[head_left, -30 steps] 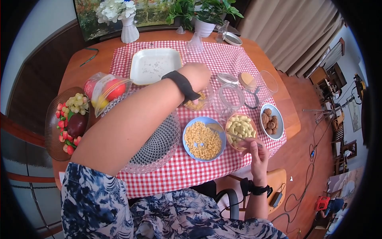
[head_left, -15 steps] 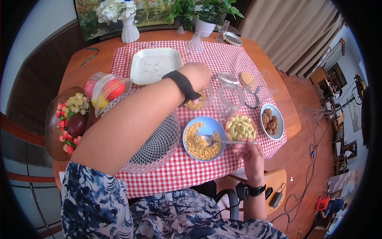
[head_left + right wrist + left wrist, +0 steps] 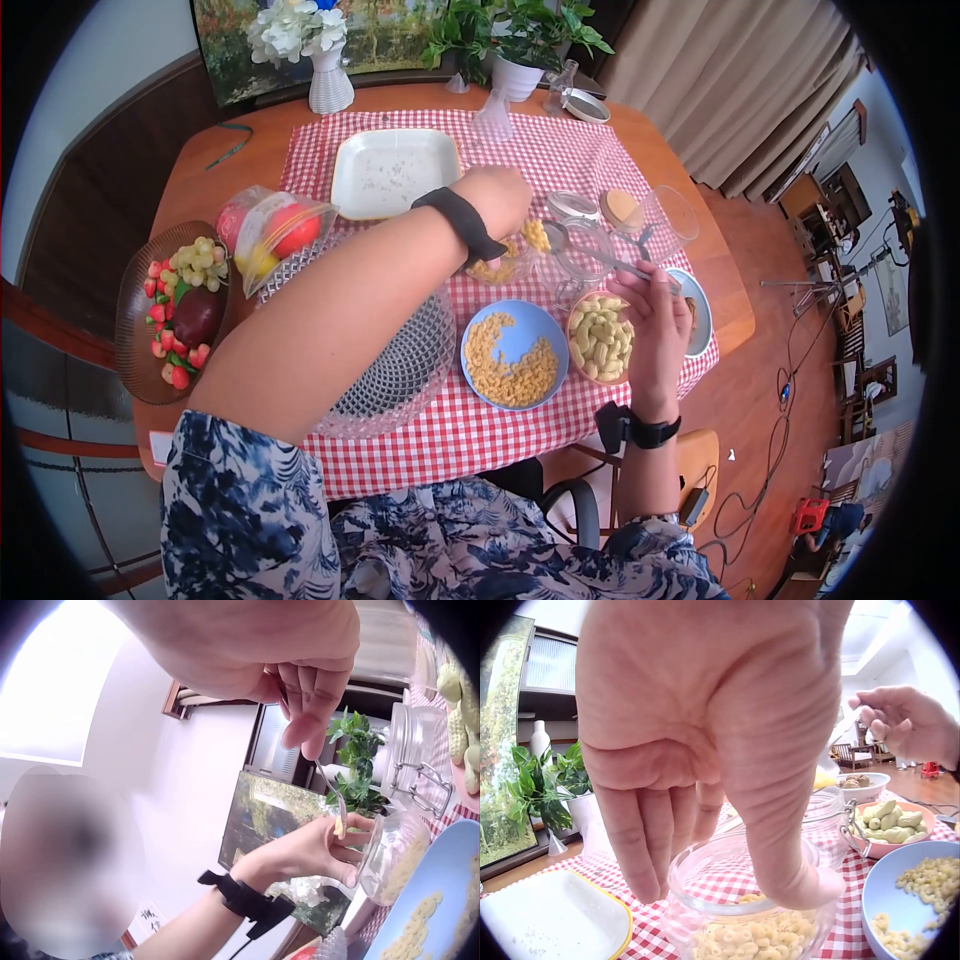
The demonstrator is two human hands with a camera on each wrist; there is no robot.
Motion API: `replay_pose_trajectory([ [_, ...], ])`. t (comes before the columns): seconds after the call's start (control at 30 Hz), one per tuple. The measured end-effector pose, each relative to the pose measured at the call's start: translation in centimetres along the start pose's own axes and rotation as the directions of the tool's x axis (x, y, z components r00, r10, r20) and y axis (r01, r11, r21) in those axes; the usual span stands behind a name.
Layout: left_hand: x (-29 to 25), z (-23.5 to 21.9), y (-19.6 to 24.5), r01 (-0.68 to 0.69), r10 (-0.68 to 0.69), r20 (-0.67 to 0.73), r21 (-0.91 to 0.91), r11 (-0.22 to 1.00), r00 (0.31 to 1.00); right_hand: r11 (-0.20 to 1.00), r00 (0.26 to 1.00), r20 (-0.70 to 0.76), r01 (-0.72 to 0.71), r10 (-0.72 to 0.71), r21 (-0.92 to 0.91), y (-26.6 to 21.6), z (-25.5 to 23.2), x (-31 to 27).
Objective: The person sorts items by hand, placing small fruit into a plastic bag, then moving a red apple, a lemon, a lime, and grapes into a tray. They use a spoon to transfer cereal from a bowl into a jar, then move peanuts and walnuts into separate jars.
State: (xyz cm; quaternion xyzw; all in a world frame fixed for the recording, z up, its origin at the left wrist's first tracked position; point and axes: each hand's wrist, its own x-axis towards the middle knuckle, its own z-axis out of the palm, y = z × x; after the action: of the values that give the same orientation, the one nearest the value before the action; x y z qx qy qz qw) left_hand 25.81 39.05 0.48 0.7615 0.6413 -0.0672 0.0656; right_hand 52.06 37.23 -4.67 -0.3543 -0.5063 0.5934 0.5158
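Observation:
My left hand holds a glass jar of elbow macaroni at its rim, thumb on one side and fingers on the other. My right hand pinches a metal spoon by its handle. A heap of macaroni lies in the spoon's bowl, beside the left hand and close to the jar's mouth. Nearer the body sits a blue bowl of macaroni, with a bare patch of its bottom showing. In the head view the left hand and wrist hide part of the jar.
Right of the held jar stand a clasp-lidded glass jar and a bowl of peanuts. The right hand partly covers a walnut bowl. A textured glass bowl lies under the left forearm, and a white tray sits behind it.
The right hand dipped the spoon into the blue bowl, then lifted macaroni up and across toward the held jar. A bare patch has opened in the blue bowl. The left hand stays at the jar.

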Motion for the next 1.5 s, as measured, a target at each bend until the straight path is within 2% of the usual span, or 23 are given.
replay_pose_trajectory([
  [0.07, 0.0, 0.1, 0.0, 0.003, -0.002, -0.02, 0.012, 1.0, 1.0, 0.985, 0.992, 0.097, 0.099, -0.085, -0.144, 0.1, 1.7, -0.1],
  [0.1, 0.0, 0.1, -0.1, 0.005, -0.005, -0.019, 0.014, 1.0, 1.0, 0.983, 0.985, 0.146, 0.111, -0.089, -0.148, 0.4, 2.0, -0.3],
  [0.2, -0.3, -0.1, -0.1, -0.032, 0.031, -0.023, -0.028, 0.999, 0.999, 0.958, 0.969, 0.174, 0.207, -0.173, -0.199, 0.8, 1.7, -1.7],
  [0.33, 0.0, 0.3, -0.1, -0.012, 0.011, -0.042, -0.033, 0.999, 0.999, 0.958, 0.978, 0.122, 0.194, -0.171, -0.21, 0.8, -0.7, -4.6],
  [0.4, 0.1, 0.2, -0.1, 0.011, -0.012, -0.049, -0.038, 0.999, 0.999, 0.975, 0.97, 0.228, 0.128, -0.085, -0.182, 1.4, -1.9, -6.2],
  [0.47, -0.2, -0.2, -0.2, -0.027, 0.026, -0.011, -0.014, 1.0, 1.0, 0.979, 0.957, 0.29, 0.081, -0.024, -0.188, 2.3, -2.4, -7.7],
  [0.53, -0.1, 0.2, -0.4, -0.039, 0.038, -0.038, -0.026, 0.999, 0.999, 0.978, 0.948, 0.317, 0.051, 0.016, -0.203, 2.9, -2.5, -8.6],
  [0.57, 0.0, 0.4, -0.4, -0.046, 0.043, -0.069, -0.037, 0.998, 0.997, 0.978, 0.949, 0.314, 0.049, 0.017, -0.202, 3.1, -2.8, -8.7],
  [0.63, 0.1, 0.3, -0.5, -0.053, 0.052, -0.042, -0.022, 0.998, 0.998, 0.963, 0.965, 0.264, 0.061, 0.012, -0.264, 3.3, -3.6, -8.6],
  [0.77, -0.3, -0.1, -0.1, -0.026, 0.025, -0.01, -0.012, 1.0, 1.0, 0.972, 0.987, 0.159, 0.058, -0.022, -0.227, 3.2, -5.3, -7.5],
  [0.93, -0.3, -0.1, -0.1, -0.036, 0.036, -0.033, -0.001, 0.999, 0.999, 0.962, 0.987, 0.159, 0.076, -0.035, -0.261, 4.1, -5.1, -7.1],
  [1.07, -0.1, -0.2, -0.1, -0.034, 0.034, 0.007, 0.014, 0.999, 0.999, 0.977, 0.981, 0.182, -0.027, 0.066, -0.212, 4.4, -4.3, -7.5],
  [1.13, -0.2, 0.0, -0.1, -0.042, 0.043, -0.016, 0.013, 0.999, 0.999, 0.974, 0.962, 0.181, -0.185, 0.207, -0.13, 4.5, -4.3, -7.7],
  [1.17, -0.3, 0.0, -0.1, -0.05, 0.05, -0.04, 0.011, 0.999, 0.998, 0.974, 0.962, 0.178, -0.185, 0.206, -0.129, 4.6, -4.3, -7.9],
  [1.23, -0.2, 0.0, -0.1, -0.042, 0.042, -0.028, 0.01, 0.999, 0.999, 0.94, 0.925, 0.168, -0.34, 0.342, -0.044, 4.7, -4.3, -8.1],
  [1.27, -0.2, -0.1, 0.0, -0.032, 0.032, -0.017, 0.008, 0.999, 0.999, 0.94, 0.925, 0.166, -0.339, 0.342, -0.044, 4.6, -4.3, -8.1],
  [1.33, -0.2, -0.2, 0.0, -0.027, 0.027, -0.018, 0.005, 1.0, 0.999, 0.899, 0.893, 0.143, -0.436, 0.427, 0.04, 4.5, -4.4, -8.1],
  [1.5, -0.3, -0.2, -0.1, -0.048, 0.048, 0.006, 0.019, 0.999, 0.999, 0.896, 0.895, 0.141, -0.437, 0.423, 0.086, 4.2, -5.6, -7.3],
])
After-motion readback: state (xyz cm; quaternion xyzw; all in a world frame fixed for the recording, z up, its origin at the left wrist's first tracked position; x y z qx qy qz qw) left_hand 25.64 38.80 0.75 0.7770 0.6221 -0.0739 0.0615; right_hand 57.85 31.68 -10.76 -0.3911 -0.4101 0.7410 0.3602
